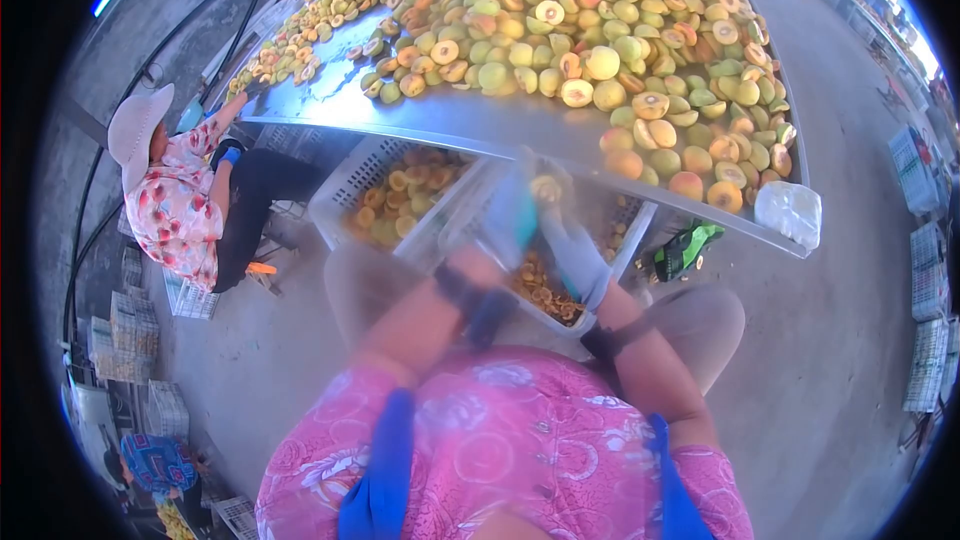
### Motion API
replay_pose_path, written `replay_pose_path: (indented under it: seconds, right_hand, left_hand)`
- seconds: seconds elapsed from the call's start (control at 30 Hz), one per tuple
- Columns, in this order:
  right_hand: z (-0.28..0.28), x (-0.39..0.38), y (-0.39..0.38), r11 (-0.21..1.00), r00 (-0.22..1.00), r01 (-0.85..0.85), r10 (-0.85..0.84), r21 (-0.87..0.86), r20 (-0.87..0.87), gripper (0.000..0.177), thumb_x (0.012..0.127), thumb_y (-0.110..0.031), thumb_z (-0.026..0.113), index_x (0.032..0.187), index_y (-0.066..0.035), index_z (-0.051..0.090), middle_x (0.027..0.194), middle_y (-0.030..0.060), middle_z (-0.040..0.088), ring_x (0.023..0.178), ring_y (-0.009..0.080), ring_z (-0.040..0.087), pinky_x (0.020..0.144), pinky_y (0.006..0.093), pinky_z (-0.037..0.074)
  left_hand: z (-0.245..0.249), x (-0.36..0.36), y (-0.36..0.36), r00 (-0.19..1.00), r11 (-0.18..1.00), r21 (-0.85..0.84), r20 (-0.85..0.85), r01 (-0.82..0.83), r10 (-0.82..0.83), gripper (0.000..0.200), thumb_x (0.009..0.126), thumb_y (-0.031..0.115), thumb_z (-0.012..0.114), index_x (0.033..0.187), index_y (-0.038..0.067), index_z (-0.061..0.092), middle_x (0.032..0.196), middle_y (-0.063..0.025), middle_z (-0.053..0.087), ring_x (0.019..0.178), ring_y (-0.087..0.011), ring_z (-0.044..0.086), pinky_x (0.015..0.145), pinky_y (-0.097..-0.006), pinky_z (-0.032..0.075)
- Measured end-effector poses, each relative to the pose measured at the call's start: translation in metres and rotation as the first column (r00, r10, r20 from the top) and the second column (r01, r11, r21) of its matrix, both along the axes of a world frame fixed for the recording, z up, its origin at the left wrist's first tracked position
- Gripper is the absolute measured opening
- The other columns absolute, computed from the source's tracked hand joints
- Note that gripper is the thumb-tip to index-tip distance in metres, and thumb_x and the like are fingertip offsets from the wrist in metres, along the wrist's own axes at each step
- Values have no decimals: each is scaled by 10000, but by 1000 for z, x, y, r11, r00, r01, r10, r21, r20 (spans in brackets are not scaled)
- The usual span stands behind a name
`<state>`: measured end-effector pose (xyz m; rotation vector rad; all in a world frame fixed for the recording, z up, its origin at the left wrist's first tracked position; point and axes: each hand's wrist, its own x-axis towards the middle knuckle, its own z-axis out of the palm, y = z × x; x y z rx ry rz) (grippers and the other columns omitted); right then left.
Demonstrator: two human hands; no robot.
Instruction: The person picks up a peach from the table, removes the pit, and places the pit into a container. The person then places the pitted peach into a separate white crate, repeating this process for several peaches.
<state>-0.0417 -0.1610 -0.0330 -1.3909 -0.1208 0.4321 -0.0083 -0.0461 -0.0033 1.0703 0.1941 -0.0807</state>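
Note:
Both my hands are gloved and blurred by motion, close together just beyond the near edge of the metal table [430,120]. A pale, cut peach half [546,190] shows between them, at the fingertips of my right hand [572,240], which seems closed on it. My left hand [512,212], in a teal and white glove, is beside the fruit; its fingers are too smeared to read. Below the hands is a white crate [572,328] with small brown pieces [545,290] that look like pits. Halved peaches [600,62] are heaped on the table.
Left of my hands, a white crate [335,202] holds peach halves [405,195]. A clear plastic bag [788,212] lies at the table's right corner, with a green-black bag [688,248] on the floor below. A co-worker [180,190] sits at left. Crates [927,275] are stacked at right.

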Motion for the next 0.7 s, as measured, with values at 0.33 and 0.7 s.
replay_pose_path:
  seconds: [0.33, 0.7]
  right_hand:
    - [16, -5, -19, 879, 861, -181, 359, 441, -361, 262, 1007, -425, 498, 1041, -174, 565, 725, -96, 447, 539, 6, 379, 434, 181, 270]
    - [4, -9, -7, 722, 690, -242, 598, 649, -408, 345, 1030, -467, 404, 949, -149, 512, 558, -87, 281, 357, 20, 212, 314, 196, 143]
  left_hand:
    - [51, -11, 8, 957, 830, 526, 92, 187, -274, 735, 968, 666, 347, 742, 38, 656, 715, -79, 657, 650, -143, 600, 626, -234, 465]
    - [-14, -1, 54, 920, 824, 492, 108, 280, -377, 729, 954, 675, 370, 747, 37, 653, 697, -65, 635, 643, -155, 601, 594, -267, 473]
